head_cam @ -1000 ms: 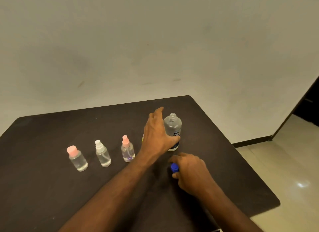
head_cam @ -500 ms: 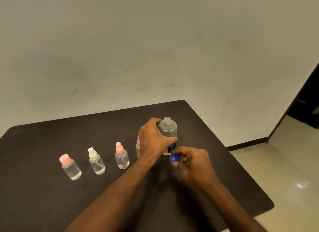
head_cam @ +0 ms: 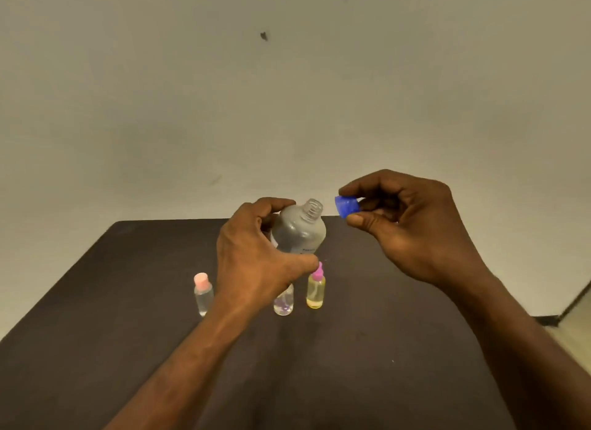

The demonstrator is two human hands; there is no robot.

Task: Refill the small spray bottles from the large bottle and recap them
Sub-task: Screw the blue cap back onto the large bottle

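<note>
My left hand grips the large clear bottle, lifted above the table and tilted a little to the right, its threaded neck uncapped. My right hand pinches the blue cap just right of that neck, apart from it. On the dark table below stand small spray bottles: one with a pale pink cap, one clear with purple at its base partly hidden by my left hand, and one yellowish with a magenta top. Another small bottle is hidden behind my left forearm.
A plain pale wall rises behind the table. At the far right a dark skirting strip and light floor show past the table's right edge.
My left hand has lifted the large bottle off the table toward me. My right hand has picked the blue cap up from the table and raised it beside the bottle's neck.
</note>
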